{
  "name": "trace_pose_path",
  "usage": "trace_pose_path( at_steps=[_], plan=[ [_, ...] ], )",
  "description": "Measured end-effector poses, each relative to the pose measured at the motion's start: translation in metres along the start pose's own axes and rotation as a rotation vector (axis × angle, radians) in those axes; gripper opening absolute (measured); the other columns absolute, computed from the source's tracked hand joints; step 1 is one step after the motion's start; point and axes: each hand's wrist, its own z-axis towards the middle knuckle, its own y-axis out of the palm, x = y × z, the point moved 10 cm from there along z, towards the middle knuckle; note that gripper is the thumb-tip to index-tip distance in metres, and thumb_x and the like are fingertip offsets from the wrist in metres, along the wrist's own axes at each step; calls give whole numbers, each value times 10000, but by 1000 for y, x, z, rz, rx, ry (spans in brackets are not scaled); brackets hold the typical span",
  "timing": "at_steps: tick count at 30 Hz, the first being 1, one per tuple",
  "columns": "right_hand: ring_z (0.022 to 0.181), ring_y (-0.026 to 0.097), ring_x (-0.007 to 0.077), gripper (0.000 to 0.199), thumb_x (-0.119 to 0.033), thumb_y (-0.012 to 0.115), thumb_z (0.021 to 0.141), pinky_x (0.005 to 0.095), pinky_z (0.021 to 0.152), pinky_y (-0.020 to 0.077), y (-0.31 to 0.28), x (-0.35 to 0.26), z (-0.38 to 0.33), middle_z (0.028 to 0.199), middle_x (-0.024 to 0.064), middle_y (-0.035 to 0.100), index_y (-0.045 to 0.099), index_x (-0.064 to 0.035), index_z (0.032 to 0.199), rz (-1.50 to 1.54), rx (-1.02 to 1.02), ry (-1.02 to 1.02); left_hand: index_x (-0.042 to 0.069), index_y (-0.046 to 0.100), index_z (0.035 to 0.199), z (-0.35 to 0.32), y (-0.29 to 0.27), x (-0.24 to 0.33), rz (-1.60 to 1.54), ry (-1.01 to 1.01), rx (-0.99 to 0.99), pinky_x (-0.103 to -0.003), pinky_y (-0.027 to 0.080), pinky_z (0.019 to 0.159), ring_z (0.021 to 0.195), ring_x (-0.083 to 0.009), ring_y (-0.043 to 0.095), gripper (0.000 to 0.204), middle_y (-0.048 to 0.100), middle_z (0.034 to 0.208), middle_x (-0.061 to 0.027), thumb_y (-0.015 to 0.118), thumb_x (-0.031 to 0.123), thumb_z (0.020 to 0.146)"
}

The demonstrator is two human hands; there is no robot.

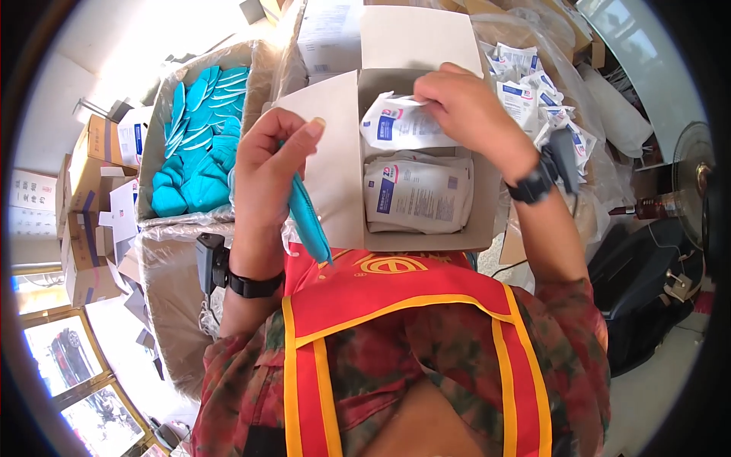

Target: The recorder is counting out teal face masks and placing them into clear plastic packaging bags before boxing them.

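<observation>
My left hand is closed around a teal folded face mask, which hangs down toward my red apron. In my right hand, the fingertips pinch the top edge of a white plastic packet with blue print. That packet is at the far end of an open cardboard box in front of me. Nearer in the same box lies a stack of similar white packets. The mask is left of the packets, outside the box's left flap.
A lined carton on the left holds many loose teal masks. At the right, white packets are heaped in clear plastic. Cardboard boxes stand at the far left. A fan is at the right edge.
</observation>
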Motion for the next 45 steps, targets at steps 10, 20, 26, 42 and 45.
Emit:
trace_pose_path(
  at_steps=[10,20,26,42,45],
  plan=[
    [802,534,300,155,47,633,727,392,694,446,-47,-62,-45,782,77,563,548,-46,817,262,-31,-42,49,656,1140,-13,86,6,315,24,-516,-186,344,589,651,-18,381,320,623,921,37,709,123,833],
    [841,535,269,165,39,627,696,375,739,450,-38,-71,-72,837,38,587,551,-62,802,157,4,-38,88,675,1125,-35,91,14,400,12,-564,-180,349,559,621,-11,395,440,638,1082,-30,793,71,701],
    [848,535,232,201,17,629,632,347,758,465,-45,-89,-78,854,4,591,551,-75,792,62,9,-115,94,679,1124,-44,108,21,482,225,-798,-219,413,588,719,-77,504,440,606,1231,-75,792,82,699],
    [794,527,302,126,14,608,742,391,722,445,-34,-70,-81,769,70,553,522,-57,799,217,-46,-9,64,615,776,-43,94,27,399,225,-584,-207,372,534,602,-42,461,145,661,907,-37,756,40,748],
    [795,527,317,119,13,596,747,401,725,442,-28,-66,-80,765,81,547,511,-52,799,257,-104,34,56,609,794,-40,86,13,482,92,-491,-220,380,542,591,-61,458,122,669,834,-34,731,56,778]
  ],
)
